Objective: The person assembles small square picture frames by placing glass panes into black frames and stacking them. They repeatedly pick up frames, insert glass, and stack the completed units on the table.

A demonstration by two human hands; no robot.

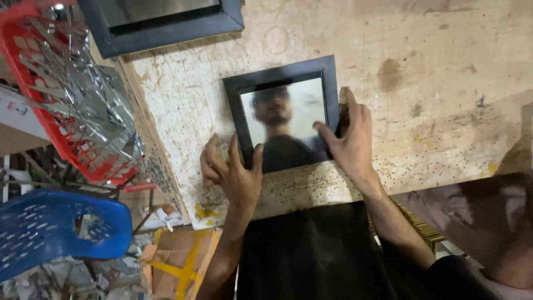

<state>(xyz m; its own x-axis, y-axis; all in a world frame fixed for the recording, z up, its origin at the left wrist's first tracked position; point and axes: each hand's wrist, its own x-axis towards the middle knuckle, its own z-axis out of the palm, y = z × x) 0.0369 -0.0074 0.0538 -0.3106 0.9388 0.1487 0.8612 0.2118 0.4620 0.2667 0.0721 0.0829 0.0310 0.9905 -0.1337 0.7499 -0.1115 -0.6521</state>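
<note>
Small black-framed mirror (284,114) lies flat on the worn desk (444,66) near its front edge. Left hand (233,172) grips the lower-left corner, thumb on glass; right hand (350,139) clasps the right edge w/ fingers on glass — both closed on the frame. Red basket (33,83) of metal bits at left; another frame (161,22) up top.

I see one package: flattened brown cardboard box (180,261) with yellow tape strips, on the littered floor below the workbench edge, beside a blue perforated basket (53,230). No labels, signs, screens.
</note>
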